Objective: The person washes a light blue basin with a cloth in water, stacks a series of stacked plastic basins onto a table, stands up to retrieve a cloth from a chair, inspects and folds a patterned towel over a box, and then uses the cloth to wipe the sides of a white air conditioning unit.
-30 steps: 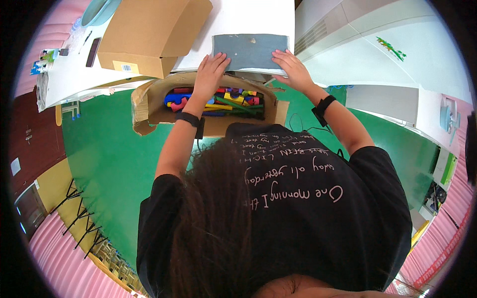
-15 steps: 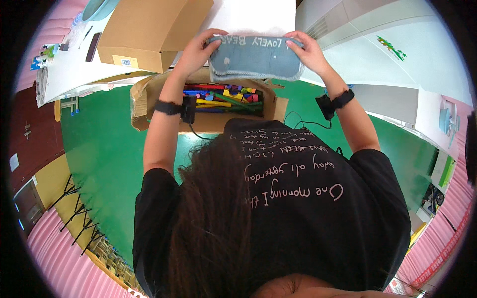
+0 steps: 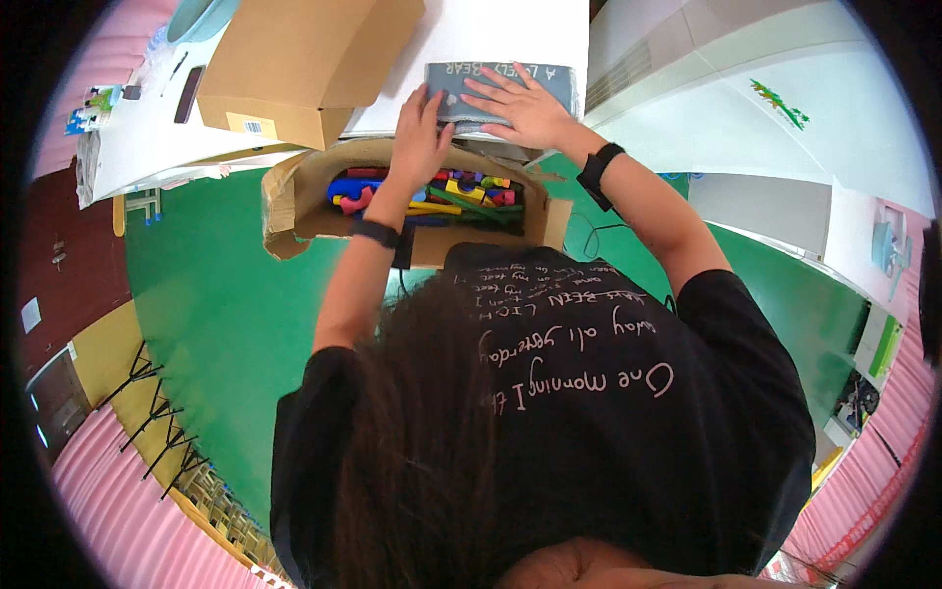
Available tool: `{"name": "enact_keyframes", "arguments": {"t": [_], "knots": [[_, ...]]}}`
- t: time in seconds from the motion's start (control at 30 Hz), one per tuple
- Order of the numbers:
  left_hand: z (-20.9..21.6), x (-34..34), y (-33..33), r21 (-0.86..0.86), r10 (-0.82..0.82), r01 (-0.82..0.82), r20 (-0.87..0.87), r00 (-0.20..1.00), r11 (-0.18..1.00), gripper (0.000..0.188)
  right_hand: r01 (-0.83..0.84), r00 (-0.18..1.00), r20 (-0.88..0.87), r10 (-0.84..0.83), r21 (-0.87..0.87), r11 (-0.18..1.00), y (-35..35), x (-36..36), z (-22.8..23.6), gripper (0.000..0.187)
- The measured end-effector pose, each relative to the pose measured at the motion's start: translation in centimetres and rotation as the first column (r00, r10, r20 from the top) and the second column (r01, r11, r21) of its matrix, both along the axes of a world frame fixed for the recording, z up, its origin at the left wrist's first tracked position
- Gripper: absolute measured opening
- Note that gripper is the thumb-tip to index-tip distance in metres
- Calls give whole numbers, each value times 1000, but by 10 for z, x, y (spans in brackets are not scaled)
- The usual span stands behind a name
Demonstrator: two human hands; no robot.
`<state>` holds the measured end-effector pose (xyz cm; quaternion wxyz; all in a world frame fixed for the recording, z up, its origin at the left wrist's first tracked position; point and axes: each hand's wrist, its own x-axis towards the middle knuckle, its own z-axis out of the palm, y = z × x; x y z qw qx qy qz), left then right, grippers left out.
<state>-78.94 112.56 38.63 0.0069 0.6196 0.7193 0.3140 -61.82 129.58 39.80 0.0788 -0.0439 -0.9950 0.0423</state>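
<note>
A folded grey-blue cloth, towel-like and with white lettering [image 3: 451, 86], lies on the white table [image 3: 481, 29] at its near edge. Spread flat over its middle and right part is my right hand [image 3: 528, 110], fingers apart. My left hand [image 3: 420, 139] rests at the cloth's near left corner with fingers stretched out, the fingertips touching its edge. Neither hand grips anything. Part of the cloth is hidden under the fingers.
Below the table edge stands an open cardboard box [image 3: 285, 211] holding several coloured toy pieces [image 3: 461, 194]. Another cardboard box [image 3: 304, 59] sits on the table to the left, beside a dark phone [image 3: 188, 94]. A white cabinet-like surface [image 3: 706, 108] is at right.
The cloth, held up by both hands at its ends before, now lies on the table. Both hands have let go and moved inward, the right one flat on top.
</note>
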Motion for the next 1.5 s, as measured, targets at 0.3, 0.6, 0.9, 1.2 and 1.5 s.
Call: {"name": "enact_keyframes", "arguments": {"t": [0.3, 0.6, 0.9, 1.2, 1.5], "knots": [[-7, 11, -57, -2, 248, -260, 308, 919, 966, 47, -14, 1000, 27, 16, -67, 998, -24, 4, 2, 61], [7, 17, -88, -70, 322, -316, 307, 896, 946, 35, 339, 931, 127, -343, 52, 939, 96, 3, -13, 54], [1, 32, -117, -153, 348, -314, 343, 873, 937, 33, 269, 948, 156, -278, 77, 960, 37, -48, -2, 52], [6, 46, -76, -114, 130, -93, 376, 917, 989, 31, -79, 986, 135, 97, -132, 988, 24, 42, 11, 54], [-11, 59, -120, -150, -27, 94, 398, 917, 984, 23, 387, 919, 97, -382, -35, 922, 92, -4, -21, 57]]}}
